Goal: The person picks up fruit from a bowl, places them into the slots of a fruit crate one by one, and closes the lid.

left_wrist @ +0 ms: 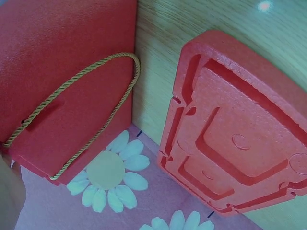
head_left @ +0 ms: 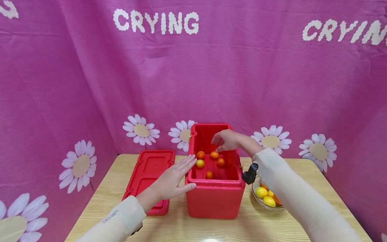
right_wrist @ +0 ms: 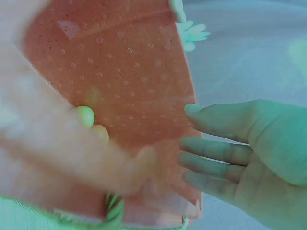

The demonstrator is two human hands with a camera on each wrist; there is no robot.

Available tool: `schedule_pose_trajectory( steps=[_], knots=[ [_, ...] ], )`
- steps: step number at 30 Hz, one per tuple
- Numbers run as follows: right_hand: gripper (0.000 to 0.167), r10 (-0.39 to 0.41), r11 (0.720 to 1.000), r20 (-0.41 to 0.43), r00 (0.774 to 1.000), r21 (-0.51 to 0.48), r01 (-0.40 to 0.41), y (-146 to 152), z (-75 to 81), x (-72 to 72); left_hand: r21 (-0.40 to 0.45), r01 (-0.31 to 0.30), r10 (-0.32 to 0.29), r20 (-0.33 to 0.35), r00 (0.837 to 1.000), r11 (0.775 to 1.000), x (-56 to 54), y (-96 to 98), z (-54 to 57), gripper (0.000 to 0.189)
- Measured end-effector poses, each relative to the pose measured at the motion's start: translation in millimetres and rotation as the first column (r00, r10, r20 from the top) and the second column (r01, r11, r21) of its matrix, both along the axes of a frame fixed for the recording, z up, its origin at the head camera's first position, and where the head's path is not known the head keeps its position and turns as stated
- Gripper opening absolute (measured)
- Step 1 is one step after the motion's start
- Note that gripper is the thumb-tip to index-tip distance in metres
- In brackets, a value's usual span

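Note:
A red foam box (head_left: 215, 201) stands uncovered on the table, with several small oranges (head_left: 220, 163) and one lemon (head_left: 200, 164) on its floor. My right hand (head_left: 227, 139) is over the inside of the box, above an orange (head_left: 214, 155). In the right wrist view that hand (right_wrist: 235, 153) has its fingers loosely extended, holding nothing. My left hand (head_left: 175, 178) rests with straight fingers on the box's near left rim. Only a sliver of the left hand (left_wrist: 10, 196) shows in the left wrist view, beside the box's rope handle (left_wrist: 79, 76).
The red lid (head_left: 151, 164) lies on the table left of the box, recessed side up. To the right, partly under my right forearm, a bowl (head_left: 263, 204) holds lemons (head_left: 269, 201) and orange fruits. A pink cloth with daisies hangs behind the table (head_left: 104, 195).

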State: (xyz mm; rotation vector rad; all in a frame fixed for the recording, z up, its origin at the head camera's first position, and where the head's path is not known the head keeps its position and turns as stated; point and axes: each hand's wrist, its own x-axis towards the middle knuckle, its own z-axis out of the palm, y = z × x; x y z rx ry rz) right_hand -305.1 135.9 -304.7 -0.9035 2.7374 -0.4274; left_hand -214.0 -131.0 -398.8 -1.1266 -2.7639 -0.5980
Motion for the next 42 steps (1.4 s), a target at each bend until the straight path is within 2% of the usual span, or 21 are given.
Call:
schedule_pose_trajectory(
  steps=[5,8,14,19,23,28,35,42],
  knots=[
    [0.03,0.022,0.99,-0.081,0.996,-0.135,-0.033,19,-1.2,18.8,-0.001,-0.009,0.009,0.008,1.0,1.0,-0.7,-0.5,0.6,0.081],
    [0.028,0.027,0.978,-0.162,0.986,-0.202,-0.06,32,-5.6,31.4,0.004,-0.007,0.007,0.007,1.0,1.0,-0.5,-0.7,0.8,0.081],
    [0.026,-0.024,0.945,-0.244,0.97,-0.323,-0.058,59,-21.6,55.7,-0.001,-0.011,0.011,0.007,1.0,1.0,0.2,-2.3,0.9,0.081],
    [0.023,-0.062,0.914,-0.304,0.951,-0.401,-0.068,81,-38.4,68.3,0.0,-0.02,0.02,-0.003,1.0,1.0,0.3,-3.1,2.8,0.082],
    [0.023,-0.108,0.92,-0.307,0.945,-0.392,-0.022,98,-53.1,76.2,0.01,-0.015,0.015,-0.006,1.0,1.0,0.1,-3.3,3.9,0.082],
    [0.021,-0.148,0.932,-0.268,0.952,-0.359,0.044,118,-73.0,83.6,0.012,-0.015,0.015,-0.004,1.0,1.0,-0.2,-2.7,3.3,0.081],
    [0.02,-0.147,0.949,-0.19,0.971,-0.304,0.084,141,-98.8,95.2,0.027,-0.017,0.017,0.013,1.0,0.999,0.6,-0.8,-2.1,0.082],
    [0.021,-0.118,0.969,-0.196,0.973,-0.236,0.07,157,-117.9,105.5,0.031,-0.009,0.009,0.007,1.0,0.999,0.5,0.2,-2.1,0.081]
  ],
)
